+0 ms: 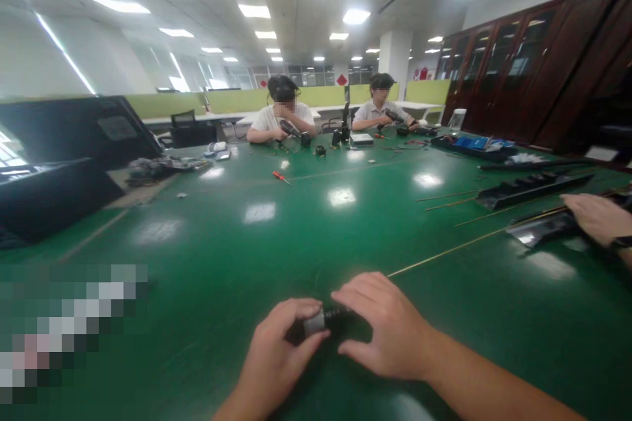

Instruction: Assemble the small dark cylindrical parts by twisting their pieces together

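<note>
Low in the middle of the view, my left hand [281,345] is closed around a small cylindrical part [315,323], pinching its grey section between thumb and fingers. A dark, ridged end of the part points right, toward my right hand [388,329]. That hand curves over the dark end with its thumb and fingers apart; whether the fingertips touch it I cannot tell. Beyond my right knuckles a thin brass-coloured rod [444,252] runs up to the right, to a black trough-shaped piece [540,229].
At the right edge another person's hand [597,216] rests on black pieces. Two people [284,112] sit across the green table [222,263], with power drills. A red screwdriver [280,176] lies mid-table. Dark monitors [89,125] stand left; a black tray [474,148] sits far right.
</note>
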`<state>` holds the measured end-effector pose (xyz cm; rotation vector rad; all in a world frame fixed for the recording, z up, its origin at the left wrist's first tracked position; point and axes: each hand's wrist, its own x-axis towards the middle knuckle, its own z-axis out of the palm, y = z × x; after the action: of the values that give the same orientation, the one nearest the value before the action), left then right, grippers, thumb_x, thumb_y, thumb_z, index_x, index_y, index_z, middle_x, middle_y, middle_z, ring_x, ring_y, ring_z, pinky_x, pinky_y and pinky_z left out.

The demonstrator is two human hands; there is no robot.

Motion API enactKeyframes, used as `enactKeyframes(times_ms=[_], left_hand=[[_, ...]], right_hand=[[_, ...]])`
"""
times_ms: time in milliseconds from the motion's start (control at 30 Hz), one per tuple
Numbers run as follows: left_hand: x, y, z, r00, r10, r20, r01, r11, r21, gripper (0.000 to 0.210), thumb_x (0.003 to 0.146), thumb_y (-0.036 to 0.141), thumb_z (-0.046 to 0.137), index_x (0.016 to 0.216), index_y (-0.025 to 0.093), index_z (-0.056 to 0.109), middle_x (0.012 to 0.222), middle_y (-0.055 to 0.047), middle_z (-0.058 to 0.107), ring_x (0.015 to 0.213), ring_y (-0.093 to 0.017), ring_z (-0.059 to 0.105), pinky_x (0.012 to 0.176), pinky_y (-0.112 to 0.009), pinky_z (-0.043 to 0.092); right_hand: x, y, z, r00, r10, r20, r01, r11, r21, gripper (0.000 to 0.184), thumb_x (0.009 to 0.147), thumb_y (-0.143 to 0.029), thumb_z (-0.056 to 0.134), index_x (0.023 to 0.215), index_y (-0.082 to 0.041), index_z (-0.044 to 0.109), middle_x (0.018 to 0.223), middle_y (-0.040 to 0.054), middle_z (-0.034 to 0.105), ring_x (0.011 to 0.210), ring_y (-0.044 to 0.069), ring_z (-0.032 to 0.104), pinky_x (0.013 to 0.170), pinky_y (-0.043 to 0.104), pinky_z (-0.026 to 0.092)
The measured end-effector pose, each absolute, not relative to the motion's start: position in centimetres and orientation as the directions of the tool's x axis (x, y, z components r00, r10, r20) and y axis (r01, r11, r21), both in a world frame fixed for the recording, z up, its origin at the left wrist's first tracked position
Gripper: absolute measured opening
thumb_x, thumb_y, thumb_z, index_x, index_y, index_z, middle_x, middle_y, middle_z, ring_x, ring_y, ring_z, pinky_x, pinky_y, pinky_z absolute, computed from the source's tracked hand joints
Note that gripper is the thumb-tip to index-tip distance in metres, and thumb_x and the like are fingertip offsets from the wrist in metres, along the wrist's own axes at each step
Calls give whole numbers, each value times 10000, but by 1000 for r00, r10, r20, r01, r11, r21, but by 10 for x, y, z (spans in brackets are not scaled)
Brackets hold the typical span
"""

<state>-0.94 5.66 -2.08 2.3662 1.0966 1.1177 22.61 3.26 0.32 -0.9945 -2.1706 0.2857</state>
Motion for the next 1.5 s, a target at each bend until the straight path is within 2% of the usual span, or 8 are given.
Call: enactKeyframes(times_ms=[67,167,433,567,667,833,1300,1500], left_hand=[[-9,57,-21,387,754,531,513,-655,555,237,795,225,763,987,256,628,995,3,721,911,-157,702,818,-259,571],[-8,57,-20,426,736,526,482,-677,557,244,788,207,769,978,245,622,988,-7,722,910,-160,704,814,-260,571],[-7,53,-14,492,662,566,415,-750,516,231,827,177,722,1011,247,600,1003,-17,714,917,-149,695,798,-252,563],[-3,50,-9,499,617,609,388,-787,479,209,836,171,708,1003,234,600,980,-20,715,891,-144,693,781,-246,560],[0,48,-5,503,607,615,381,-795,473,205,833,172,715,996,230,605,975,-22,715,888,-145,690,785,-252,558],[2,46,-7,514,617,596,391,-787,477,207,823,181,730,994,228,622,985,-29,719,906,-158,689,803,-268,562],[7,39,-10,454,683,572,462,-729,505,219,801,191,744,992,223,643,971,-15,724,887,-152,692,798,-260,566],[7,37,-6,470,670,574,445,-742,502,199,800,193,737,983,203,660,958,-47,728,871,-171,698,790,-276,579]], right_hand=[[227,32,3,-458,732,504,579,676,-455,445,784,-205,697,1218,-195,602,1147,77,664,1053,241,567,963,409,404],[228,32,2,-448,728,519,581,678,-450,389,831,-141,608,1216,-197,600,1137,78,665,1040,234,560,940,400,399],[220,30,2,-441,791,424,549,612,-569,237,823,-258,662,1057,-220,661,1005,29,703,912,208,590,842,356,402],[218,27,5,-465,820,333,566,565,-601,220,902,-304,600,1104,-232,647,1003,23,702,913,196,595,844,341,394],[219,27,6,-474,831,290,588,544,-599,169,966,-299,516,1028,-222,653,950,19,695,888,181,593,826,325,387],[219,29,2,-527,804,277,599,582,-550,254,1010,-262,421,854,-185,606,840,22,655,807,160,566,771,295,383],[224,31,1,-550,768,328,583,634,-508,258,1002,-259,443,834,-177,619,810,31,646,778,160,564,743,281,395],[226,29,4,-568,752,336,575,654,-492,245,994,-255,453,873,-176,651,810,32,657,773,165,575,742,285,402]])
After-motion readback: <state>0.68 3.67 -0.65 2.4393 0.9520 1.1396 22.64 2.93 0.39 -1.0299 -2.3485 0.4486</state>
